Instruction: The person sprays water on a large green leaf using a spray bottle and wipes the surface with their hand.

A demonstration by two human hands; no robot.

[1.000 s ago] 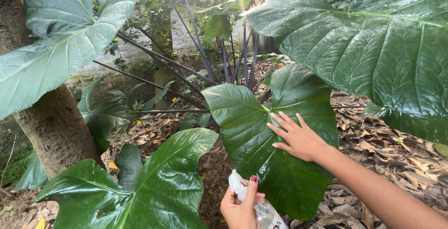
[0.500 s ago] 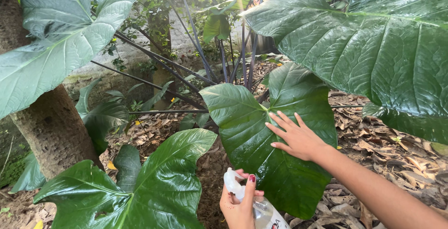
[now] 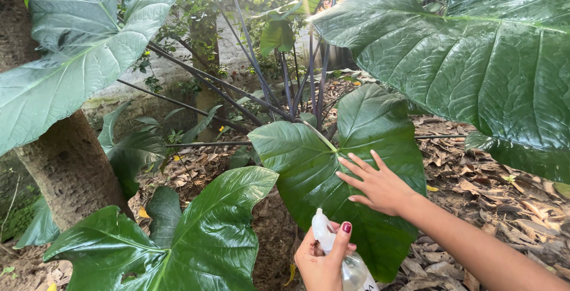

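A large glossy green leaf (image 3: 309, 160) hangs at the middle of the view, wet and shining. My right hand (image 3: 380, 185) lies flat on its surface with the fingers spread, near the midrib. Below it, at the bottom edge, my left hand (image 3: 323, 261) grips a clear spray bottle (image 3: 350, 267) with a white nozzle, my index finger resting over the top. The nozzle sits just under the leaf's lower half.
A thick tree trunk (image 3: 65, 166) stands at the left. Other big leaves fill the upper right (image 3: 475, 59), upper left (image 3: 77, 53) and lower left (image 3: 178, 237). Dark stems (image 3: 255, 77) rise behind. Dry leaf litter (image 3: 493, 196) covers the ground at right.
My left hand with the spray bottle has shifted right and slightly up. The middle leaf has tilted and my right hand has moved a little lower on it.
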